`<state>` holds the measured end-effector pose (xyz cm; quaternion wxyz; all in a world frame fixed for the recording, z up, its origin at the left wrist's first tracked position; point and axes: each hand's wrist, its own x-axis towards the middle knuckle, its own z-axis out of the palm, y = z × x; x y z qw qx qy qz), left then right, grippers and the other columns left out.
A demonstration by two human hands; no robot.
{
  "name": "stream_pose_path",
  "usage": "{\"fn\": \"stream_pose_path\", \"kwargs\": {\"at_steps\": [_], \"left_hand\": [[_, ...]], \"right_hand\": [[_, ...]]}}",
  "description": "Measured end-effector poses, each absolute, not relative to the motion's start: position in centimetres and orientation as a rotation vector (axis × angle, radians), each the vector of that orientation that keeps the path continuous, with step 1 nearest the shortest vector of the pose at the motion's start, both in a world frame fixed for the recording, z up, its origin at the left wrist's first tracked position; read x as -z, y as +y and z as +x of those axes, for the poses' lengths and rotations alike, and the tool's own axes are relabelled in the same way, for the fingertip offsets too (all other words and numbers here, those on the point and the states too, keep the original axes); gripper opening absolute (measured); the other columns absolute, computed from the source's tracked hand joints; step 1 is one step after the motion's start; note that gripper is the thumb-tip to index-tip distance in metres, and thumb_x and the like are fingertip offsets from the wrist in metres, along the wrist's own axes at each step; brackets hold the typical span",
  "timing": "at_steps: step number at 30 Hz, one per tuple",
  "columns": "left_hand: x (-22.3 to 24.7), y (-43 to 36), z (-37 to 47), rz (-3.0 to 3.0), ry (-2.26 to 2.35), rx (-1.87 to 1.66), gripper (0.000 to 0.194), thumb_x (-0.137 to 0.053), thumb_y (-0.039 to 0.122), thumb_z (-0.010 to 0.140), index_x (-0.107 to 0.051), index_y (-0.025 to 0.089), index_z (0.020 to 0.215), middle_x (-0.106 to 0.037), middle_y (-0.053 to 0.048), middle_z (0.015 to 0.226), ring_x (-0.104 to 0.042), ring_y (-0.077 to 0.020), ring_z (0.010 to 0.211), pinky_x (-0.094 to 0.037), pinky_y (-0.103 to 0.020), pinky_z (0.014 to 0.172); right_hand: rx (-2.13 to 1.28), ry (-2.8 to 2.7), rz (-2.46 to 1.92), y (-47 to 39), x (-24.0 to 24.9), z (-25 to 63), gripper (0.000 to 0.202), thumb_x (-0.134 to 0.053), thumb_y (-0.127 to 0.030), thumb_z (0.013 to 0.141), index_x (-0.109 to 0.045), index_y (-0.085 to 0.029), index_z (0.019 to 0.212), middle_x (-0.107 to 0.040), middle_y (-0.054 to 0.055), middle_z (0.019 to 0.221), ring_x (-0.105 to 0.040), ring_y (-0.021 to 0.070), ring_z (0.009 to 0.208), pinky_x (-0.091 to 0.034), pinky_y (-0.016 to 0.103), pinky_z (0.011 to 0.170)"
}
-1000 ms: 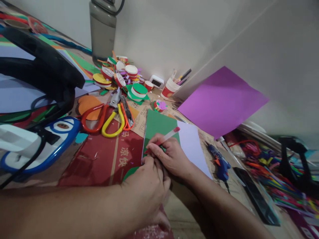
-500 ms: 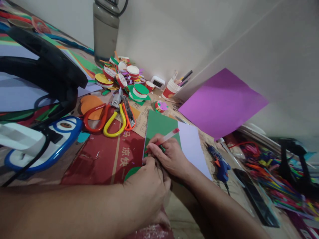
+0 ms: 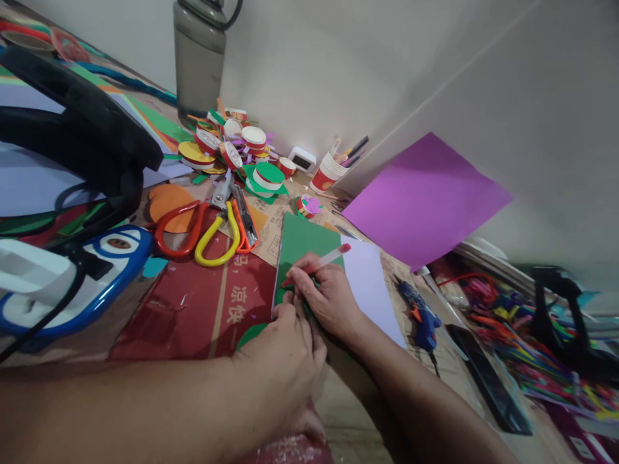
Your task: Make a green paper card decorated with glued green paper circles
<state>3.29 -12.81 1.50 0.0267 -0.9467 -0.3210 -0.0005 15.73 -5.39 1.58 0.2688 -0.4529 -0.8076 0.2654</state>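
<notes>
Red-ended pen [image 3: 333, 255] is clamped in the right hand's [image 3: 331, 296] fingers over green paper [image 3: 309, 241]; left hand [image 3: 283, 345] is kept low beside it, finger spread can't really be told.

Bench [image 3: 351, 412]: brown surface, cluttered. Red printed board [image 3: 193, 309] lies flat at the near side; green sheet [image 3: 309, 238] and pale sheet [image 3: 368, 277] adjoin to its right. Scissors [image 3: 222, 192] lie beside an orange-handled cutter [image 3: 247, 222]. Glue gun [image 3: 424, 322] and dark phone [image 3: 491, 380] lie at right. Upright near the wall: water bottle [image 3: 199, 71], white clock [image 3: 302, 158], stacked paper cups [image 3: 325, 175].
</notes>
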Motion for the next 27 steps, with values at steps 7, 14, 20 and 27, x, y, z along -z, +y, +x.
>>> {"fn": "stream_pose_path", "kwargs": {"at_steps": [7,14,20,27], "left_hand": [[-1.3,-12.7,3.3,-2.906,-0.986,0.001,0.103,-0.045,0.083,0.069,-0.056,0.001,0.131,-0.058,-0.035,0.122,-0.056,-0.0453,0.113,-0.042,-0.055,0.088],[-0.9,-12.8,3.2,-2.889,-0.99,0.013,0.105,-0.042,0.085,0.069,-0.057,0.001,0.128,-0.055,-0.037,0.124,-0.056,-0.0461,0.113,-0.042,-0.054,0.088],[-1.8,-11.6,2.5,-2.895,-1.03,0.229,0.072,-0.048,0.07,0.081,-0.065,0.006,0.109,-0.068,-0.026,0.1,-0.064,-0.0371,0.097,-0.045,-0.047,0.082],[-3.9,-7.2,0.8,-3.008,-1.234,0.141,0.018,-0.051,0.014,0.085,-0.067,0.017,0.094,-0.07,-0.008,0.077,-0.066,-0.0233,0.073,-0.045,-0.033,0.067]], "right_hand": [[-0.779,-2.038,-1.225,-5.4,-1.4,15.8,0.028,-0.049,-0.034,0.092,-0.059,-0.019,0.071,-0.065,0.001,0.069,-0.061,0.0112,0.061,-0.044,0.022,0.058],[-1.034,-1.606,-1.243,-5.1,-0.3,15.8,0.028,-0.053,-0.045,0.089,-0.06,-0.018,0.081,-0.056,-0.003,0.056,-0.051,0.0095,0.051,-0.041,0.021,0.053],[-1.143,-1.419,-1.17,-4.2,0.7,16.0,0.03,-0.057,-0.048,0.086,-0.06,-0.019,0.08,-0.055,-0.004,0.055,-0.044,0.0073,0.047,-0.036,0.02,0.048],[-1.126,-1.238,-1.016,-3.3,1.2,16.5,0.029,-0.06,-0.048,0.084,-0.058,-0.019,0.078,-0.052,-0.006,0.054,-0.043,0.0066,0.047,-0.034,0.019,0.047]]}}
